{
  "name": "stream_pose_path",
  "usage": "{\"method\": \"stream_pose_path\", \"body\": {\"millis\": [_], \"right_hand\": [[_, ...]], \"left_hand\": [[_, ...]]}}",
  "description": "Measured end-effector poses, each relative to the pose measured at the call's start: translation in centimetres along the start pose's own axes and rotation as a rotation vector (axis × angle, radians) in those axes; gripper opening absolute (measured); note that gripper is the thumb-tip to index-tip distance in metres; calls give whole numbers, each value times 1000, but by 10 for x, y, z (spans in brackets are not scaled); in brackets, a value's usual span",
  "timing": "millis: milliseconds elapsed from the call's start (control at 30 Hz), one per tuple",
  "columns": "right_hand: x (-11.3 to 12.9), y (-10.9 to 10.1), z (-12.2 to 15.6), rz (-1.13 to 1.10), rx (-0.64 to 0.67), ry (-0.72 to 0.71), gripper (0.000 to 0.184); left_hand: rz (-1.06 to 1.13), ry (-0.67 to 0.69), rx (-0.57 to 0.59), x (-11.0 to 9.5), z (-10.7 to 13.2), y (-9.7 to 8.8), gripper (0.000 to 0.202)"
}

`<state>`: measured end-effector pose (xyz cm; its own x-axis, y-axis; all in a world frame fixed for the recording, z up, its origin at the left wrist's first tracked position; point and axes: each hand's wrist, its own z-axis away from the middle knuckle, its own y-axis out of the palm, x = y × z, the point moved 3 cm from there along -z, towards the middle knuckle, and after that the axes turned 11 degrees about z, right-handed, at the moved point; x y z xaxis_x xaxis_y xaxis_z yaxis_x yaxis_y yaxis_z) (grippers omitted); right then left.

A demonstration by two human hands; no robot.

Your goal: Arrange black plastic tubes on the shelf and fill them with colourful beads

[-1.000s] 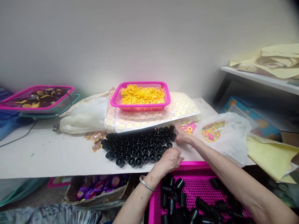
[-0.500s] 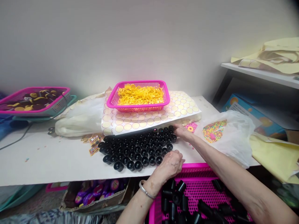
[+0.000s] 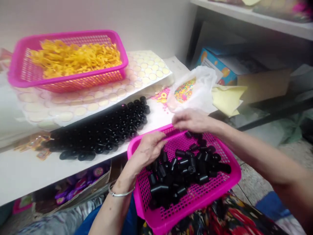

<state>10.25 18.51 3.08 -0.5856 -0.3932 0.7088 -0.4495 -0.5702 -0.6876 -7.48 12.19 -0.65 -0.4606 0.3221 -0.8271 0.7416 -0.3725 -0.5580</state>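
A pink mesh basket [image 3: 227, 182] rests on my lap, holding several loose black plastic tubes [image 3: 186, 166]. My left hand [image 3: 146, 150], with a silver bangle on its wrist, reaches over the basket's left rim, its fingers curled down among the tubes; what they grip is hidden. My right hand [image 3: 190, 120] hovers over the basket's far rim, slightly blurred, fingers drawn together. On the white table just beyond stand several black tubes in tight upright rows [image 3: 107, 130].
A second pink basket [image 3: 73, 78] of yellow rings [image 3: 73, 57] sits on a sheet of round stickers [image 3: 144, 70]. A plastic bag of colourful bits [image 3: 193, 91], yellow paper [image 3: 227, 98] and a blue box [image 3: 217, 63] lie to the right. A carton of purple items [image 3: 80, 186] sits under the table.
Both hands have left the rows of tubes on the table and come back to the basket on my lap. My view has swung down and to the right.
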Motion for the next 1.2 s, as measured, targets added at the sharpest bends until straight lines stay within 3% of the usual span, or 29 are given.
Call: {"method": "stream_pose_path", "body": {"millis": [67,133,267,367,533,600,667,733,800,1000,1100,1200], "right_hand": [[-11,25,37,209,176,50,12],[-21,55,58,404,259,85,9],[-29,97,59,579,236,86,18],[-31,98,50,541,192,95,20],[-40,67,64,389,96,102,26],[-41,55,81,186,-6,83,29],[-40,48,100,-84,-121,62,28],[-40,48,117,-298,-206,71,28],[-42,52,130,-435,-277,124,28],[-45,73,145,-772,-391,210,29],[-42,75,146,-804,-404,202,30],[-39,73,150,-777,-405,188,31]], "left_hand": [[-94,-69,154,2,1,15,16],[-231,-149,239,6,-1,27,17],[-523,-420,217,14,-7,37,16],[-608,-534,203,17,-9,44,18],[-538,-544,211,18,-9,48,20],[-324,-515,185,14,-7,46,25],[68,-474,150,6,-6,47,31],[462,-451,101,-3,-4,50,35],[687,-464,69,-13,-4,55,37],[1030,-502,-17,-33,-10,73,40],[1216,-543,-67,-37,-12,81,44],[1234,-573,-72,-35,-14,85,42]]}}
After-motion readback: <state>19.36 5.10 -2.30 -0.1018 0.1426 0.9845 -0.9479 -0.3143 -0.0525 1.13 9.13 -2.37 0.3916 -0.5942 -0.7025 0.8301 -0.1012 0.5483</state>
